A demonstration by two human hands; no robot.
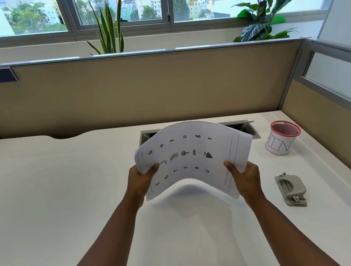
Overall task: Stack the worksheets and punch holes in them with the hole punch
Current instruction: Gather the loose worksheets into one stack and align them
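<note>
The worksheets [192, 155] are held as one stack in the air above the white tabletop [65, 193], bowed upward in the middle so their shadow falls on the surface beneath. How many sheets make up the stack cannot be told; only offset edges show at the right end. The top page carries rows of letters and small grey pictures, too blurred to identify. The stack's long axis runs left to right, and the printed letters lie on their sides.

The left hand [141, 180] pinches the stack's left end, thumb on top, fingers hidden under the paper. The right hand [244, 174] clamps the right end the same way, its fingers also out of sight underneath.

To the right, apart from the hands, a grey hole punch [291, 188] lies on the tabletop. Beyond it stands a red mesh cup [283, 136] wrapped in paper lettered "BIN". The paper partly covers a cable hatch [252, 130] behind.
</note>
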